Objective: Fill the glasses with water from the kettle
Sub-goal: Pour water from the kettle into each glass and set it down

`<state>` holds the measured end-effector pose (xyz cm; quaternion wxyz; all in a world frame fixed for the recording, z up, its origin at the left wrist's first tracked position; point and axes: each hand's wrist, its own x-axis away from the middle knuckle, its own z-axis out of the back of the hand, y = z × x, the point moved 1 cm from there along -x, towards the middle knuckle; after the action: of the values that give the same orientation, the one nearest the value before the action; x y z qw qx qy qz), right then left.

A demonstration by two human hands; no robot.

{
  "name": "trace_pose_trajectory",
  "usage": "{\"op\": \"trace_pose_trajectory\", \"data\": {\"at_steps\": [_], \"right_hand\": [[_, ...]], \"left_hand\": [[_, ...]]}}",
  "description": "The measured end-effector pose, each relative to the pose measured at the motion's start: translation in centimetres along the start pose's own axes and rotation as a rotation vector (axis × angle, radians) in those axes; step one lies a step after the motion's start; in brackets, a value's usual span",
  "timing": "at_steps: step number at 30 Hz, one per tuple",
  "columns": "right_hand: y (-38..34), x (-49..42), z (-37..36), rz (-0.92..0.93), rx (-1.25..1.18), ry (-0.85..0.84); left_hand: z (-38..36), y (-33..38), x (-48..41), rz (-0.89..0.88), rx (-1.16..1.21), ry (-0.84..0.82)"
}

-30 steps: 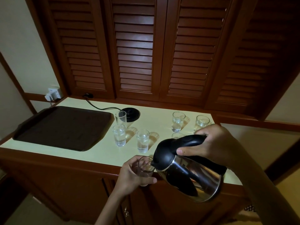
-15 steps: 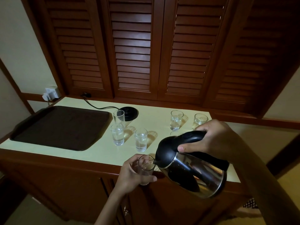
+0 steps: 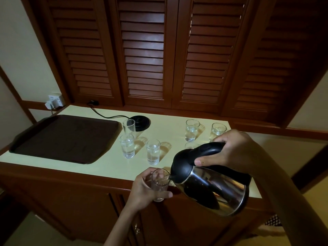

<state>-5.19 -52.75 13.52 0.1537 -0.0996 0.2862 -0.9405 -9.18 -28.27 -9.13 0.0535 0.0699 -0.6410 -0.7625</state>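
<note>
Dark louvred doors stand behind a pale desk (image 3: 99,167) set in a wooden cabinet. At its front edge the left hand (image 3: 144,188) wraps a small glass (image 3: 159,183), thumb across the front, holding it off the desk. The right hand (image 3: 230,148) is closed round the black handle of the steel kettle (image 3: 211,185), which tips left so its spout sits at the rim of the glass.

To pour well, I would keep the spout just over the rim and add tilt slowly; the glass is narrow and a surge would spill over the fingers and the cabinet front. Holding the glass upright and level matters as much. How full it is I cannot tell.

Further back, two glasses near the tray (image 3: 63,137) and two at the rear right hold water; one by the kettle base (image 3: 140,122) looks empty, and another is half hidden behind the kettle.
</note>
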Motion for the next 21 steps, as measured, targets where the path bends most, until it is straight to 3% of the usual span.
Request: {"op": "trace_pose_trajectory", "data": {"at_steps": [21], "right_hand": [[0.43,-0.32,0.42,-0.019,-0.02,-0.031]], "left_hand": [[-0.61,0.25,-0.14,-0.026,0.013,0.002]]}}
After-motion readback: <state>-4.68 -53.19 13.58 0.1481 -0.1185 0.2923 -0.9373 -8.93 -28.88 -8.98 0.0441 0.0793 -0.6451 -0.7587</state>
